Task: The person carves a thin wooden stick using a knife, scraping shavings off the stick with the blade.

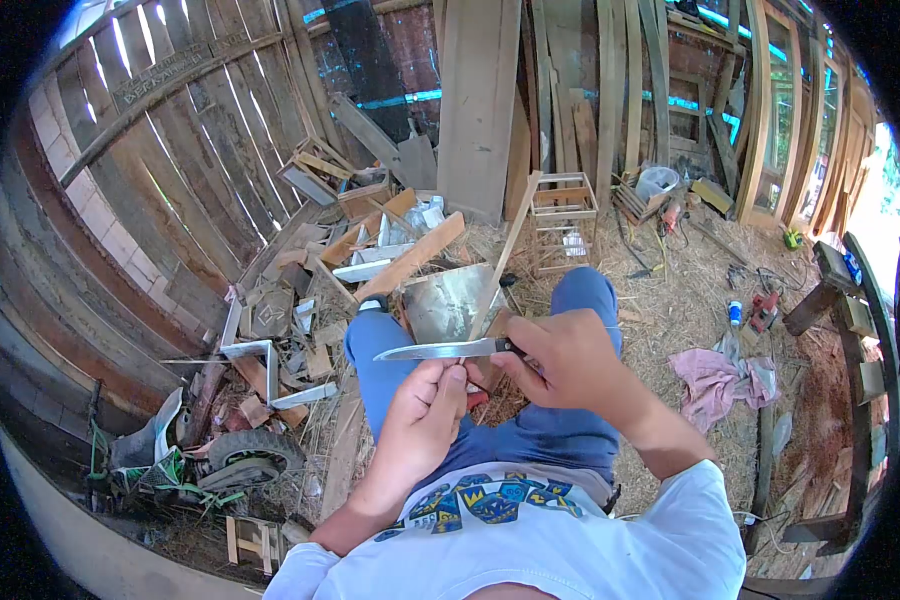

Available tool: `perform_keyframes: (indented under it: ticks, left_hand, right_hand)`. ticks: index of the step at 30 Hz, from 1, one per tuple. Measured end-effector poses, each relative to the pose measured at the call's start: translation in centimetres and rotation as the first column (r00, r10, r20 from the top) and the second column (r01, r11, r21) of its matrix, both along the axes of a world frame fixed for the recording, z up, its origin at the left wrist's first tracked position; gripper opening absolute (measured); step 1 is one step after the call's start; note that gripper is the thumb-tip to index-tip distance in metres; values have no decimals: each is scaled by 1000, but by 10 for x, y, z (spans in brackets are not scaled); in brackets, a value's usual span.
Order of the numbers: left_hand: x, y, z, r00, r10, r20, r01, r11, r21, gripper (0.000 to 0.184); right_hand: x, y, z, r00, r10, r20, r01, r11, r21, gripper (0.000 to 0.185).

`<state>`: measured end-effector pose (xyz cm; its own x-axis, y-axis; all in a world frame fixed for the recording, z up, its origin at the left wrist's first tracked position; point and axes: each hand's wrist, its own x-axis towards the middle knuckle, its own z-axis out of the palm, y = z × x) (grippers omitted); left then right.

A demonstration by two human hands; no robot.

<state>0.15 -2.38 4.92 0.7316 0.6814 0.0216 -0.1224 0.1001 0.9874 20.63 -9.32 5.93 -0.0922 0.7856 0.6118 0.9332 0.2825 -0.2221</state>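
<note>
My right hand (562, 362) is wrapped round the dark handle of a knife (435, 351). The blade points left, roughly level, above my lap. Just beneath the blade, my left hand (425, 410) is closed with thumb and fingers pinched together; what sits between them is too small to make out. A long thin wooden strip (505, 255) slants down to the blade, and its lower end is hidden behind knife and hands. A small red item (477, 397) shows between my hands. Beyond them, a grey worn panel (450, 303) lies between my knees.
Wood scraps (410, 258) are heaped at front left, near a wheel (255, 455). A small wooden frame (563, 222) stands ahead. To the right lie a pink cloth (715, 385), a blue can (735, 313) and a red tool (763, 312). Planks lean on the walls.
</note>
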Motion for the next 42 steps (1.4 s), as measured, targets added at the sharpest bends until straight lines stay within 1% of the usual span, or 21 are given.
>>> perform_keyframes:
  ticks: [9,11,12,14,16,17,19,20,22,27,29,33,35,39,41,42]
  left_hand:
    - [3,-6,1,999,20,43,-19,999,-27,24]
    - [3,-7,1,999,20,41,-19,999,-34,24]
    - [2,-8,1,999,8,45,-5,998,-64,23]
    - [1,-10,5,999,-3,52,8,996,-93,23]
    - [0,-12,9,1000,-3,-16,0,992,-129,23]
    - [-1,-13,11,1000,-2,-16,0,992,-129,23]
    - [-3,-13,15,999,-50,-1,49,979,-199,22]
    - [-5,-12,15,999,-50,0,49,979,-198,22]
    - [-9,-10,15,995,-102,17,103,964,-244,22]
    - [-14,-9,21,992,-121,18,121,948,-295,22]
    - [-17,-8,19,990,-138,26,139,940,-313,22]
    - [-25,-4,8,989,-144,-24,125,922,-367,22]
    - [-27,-1,3,989,-142,-35,118,918,-379,21]
    - [-33,4,-5,988,-147,-51,112,899,-424,21]
    - [-39,4,-9,987,-154,-52,115,888,-445,20]
    - [-44,4,-13,986,-156,-59,111,879,-464,20]
  right_hand:
    - [-1,3,-4,1000,5,28,-6,1000,21,32]
    - [1,5,-6,999,1,55,-5,997,82,32]
    - [1,6,-8,999,1,55,-5,997,82,32]
    - [2,9,-12,999,-13,38,6,984,178,34]
    - [4,11,-15,999,-8,46,-1,981,193,35]
    - [5,11,-16,999,-6,53,-5,979,205,36]
    - [7,11,-16,998,-2,63,-12,976,219,37]
    - [9,11,-16,997,2,73,-19,973,232,38]
    - [11,11,-13,996,-7,89,-14,972,233,37]
    - [19,13,-11,992,-41,118,11,969,248,37]
    - [30,15,-11,981,-168,93,137,953,271,36]
    - [57,25,-24,976,-213,42,195,945,261,32]
    - [64,28,-28,970,-242,30,230,948,218,31]
    - [71,36,-39,964,-264,32,248,936,248,30]
    - [82,40,-41,959,-274,-65,282,933,225,30]
    - [103,47,-51,959,-277,-68,285,932,223,30]
